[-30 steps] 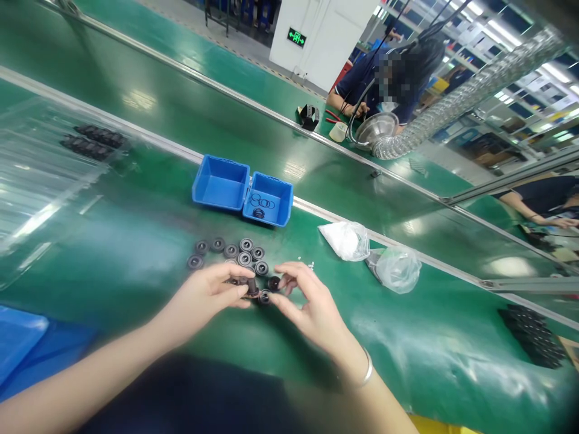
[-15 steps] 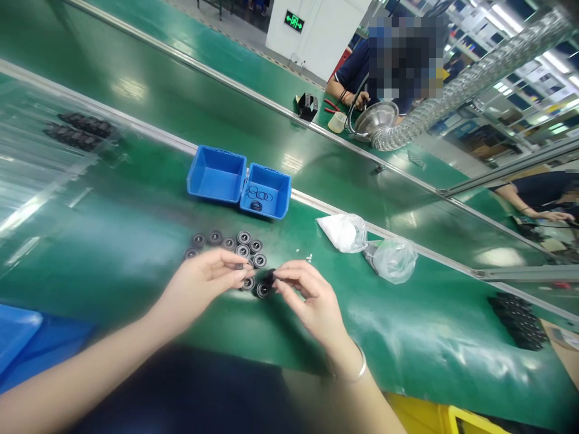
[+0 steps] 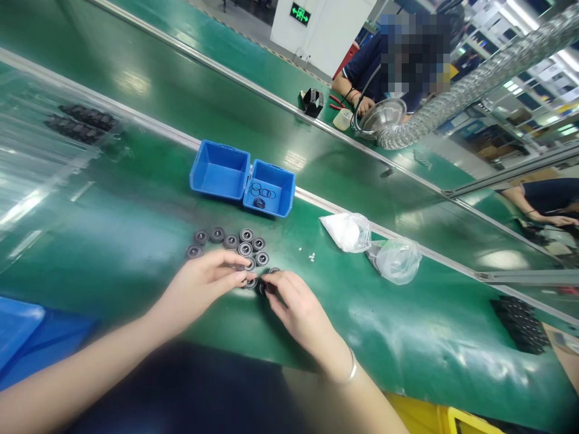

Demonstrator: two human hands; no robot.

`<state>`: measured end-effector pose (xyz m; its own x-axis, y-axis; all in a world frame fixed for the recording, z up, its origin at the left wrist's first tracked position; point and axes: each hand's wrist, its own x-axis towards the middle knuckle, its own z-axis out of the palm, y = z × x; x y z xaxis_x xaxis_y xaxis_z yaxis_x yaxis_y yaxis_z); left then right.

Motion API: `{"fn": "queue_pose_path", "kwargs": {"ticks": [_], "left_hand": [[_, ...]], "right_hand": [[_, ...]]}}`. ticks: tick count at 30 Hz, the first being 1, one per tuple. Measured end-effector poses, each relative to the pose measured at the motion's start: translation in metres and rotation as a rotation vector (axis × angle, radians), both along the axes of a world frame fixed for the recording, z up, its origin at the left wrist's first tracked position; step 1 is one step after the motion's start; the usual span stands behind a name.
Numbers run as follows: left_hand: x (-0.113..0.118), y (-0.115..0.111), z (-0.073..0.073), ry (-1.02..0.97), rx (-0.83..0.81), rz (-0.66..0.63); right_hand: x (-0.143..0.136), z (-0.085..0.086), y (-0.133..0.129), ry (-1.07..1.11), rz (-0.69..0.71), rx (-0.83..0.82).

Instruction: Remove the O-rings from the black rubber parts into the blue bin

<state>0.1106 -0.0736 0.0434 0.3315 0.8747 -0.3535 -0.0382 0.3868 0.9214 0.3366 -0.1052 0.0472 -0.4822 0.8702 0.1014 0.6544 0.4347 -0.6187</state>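
Observation:
Several round black parts (image 3: 245,249) with ringed centres lie grouped on the green table (image 3: 217,322). My left hand (image 3: 210,274) reaches over the near side of the group, thumb and fingertips pinched round something small and dark that I cannot make out. Just right of it, my right hand (image 3: 294,301) is down at the group's right end, with its fingers closed on a black round part (image 3: 266,288), mostly hidden by the fingertips. A few small white pieces (image 3: 312,257) lie behind and to the right of my right hand.
Two blue bins (image 3: 220,172) stand behind the parts; the right one (image 3: 270,187) holds black rings. Two plastic bags (image 3: 350,233) lie at right, near a metal rail. Black parts (image 3: 520,323) are stacked far right. Across the rail a person (image 3: 362,72) works beside a flexible duct (image 3: 479,78).
My right hand has moved slightly left and down to the table with the black part. My left hand has stayed nearly in place. The view has shifted a little.

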Motion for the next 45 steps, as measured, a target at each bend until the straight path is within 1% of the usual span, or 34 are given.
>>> {"fn": "queue_pose_path", "kwargs": {"ticks": [3,5,6,7,10,11,12,13,15,16,18,20,21,23,25,28,33,40,45], "left_hand": [[-0.001,-0.001,0.0,-0.009,-0.001,0.001],[0.001,-0.003,0.001,-0.012,0.02,0.004],[0.002,-0.005,0.001,-0.013,0.048,0.002],[0.004,-0.007,0.001,-0.012,0.09,-0.003],[0.011,-0.013,0.002,0.029,0.255,-0.029],[0.012,-0.015,0.002,0.051,0.306,-0.047],[0.013,-0.016,0.002,0.072,0.347,-0.064],[0.013,-0.016,0.002,0.091,0.38,-0.072],[0.01,-0.015,0.001,0.131,0.434,-0.045],[0.008,-0.014,0.0,0.155,0.455,-0.008],[0.001,-0.01,-0.001,0.199,0.504,0.084],[-0.007,-0.007,-0.004,0.222,0.546,0.14],[-0.011,-0.007,-0.005,0.228,0.56,0.152],[-0.019,-0.007,-0.007,0.24,0.576,0.159],[-0.026,-0.008,-0.008,0.258,0.583,0.171],[-0.037,-0.007,-0.008,0.289,0.593,0.219],[-0.053,0.003,-0.009,0.307,0.589,0.304],[-0.054,0.011,-0.011,0.352,0.601,0.255],[-0.054,0.013,-0.016,0.395,0.597,0.214]], "right_hand": [[0.0,0.008,-0.001,0.023,-0.038,0.006],[-0.004,0.014,-0.003,0.156,-0.121,-0.059],[-0.007,0.016,-0.004,0.278,-0.161,-0.137],[-0.011,0.017,-0.005,0.424,-0.184,-0.251],[-0.025,0.014,-0.009,0.857,-0.187,-0.641],[-0.028,0.011,-0.009,0.947,-0.193,-0.72],[-0.03,0.009,-0.008,0.998,-0.209,-0.762],[-0.03,0.007,-0.007,1.021,-0.235,-0.767],[-0.026,0.006,-0.002,0.986,-0.305,-0.685],[-0.022,0.006,0.003,0.93,-0.341,-0.597],[-0.014,0.008,0.012,0.727,-0.377,-0.351],[-0.008,0.008,0.023,0.466,-0.316,-0.118],[-0.006,0.008,0.028,0.35,-0.259,-0.038],[-0.006,0.004,0.036,0.188,-0.156,0.042],[-0.008,-0.002,0.042,0.103,-0.098,0.071],[-0.012,-0.009,0.046,0.025,-0.058,0.094],[-0.012,-0.011,0.05,-0.022,-0.018,0.112],[-0.012,-0.007,0.054,-0.052,0.019,0.106],[-0.01,-0.007,0.056,-0.091,0.036,0.117]]}}
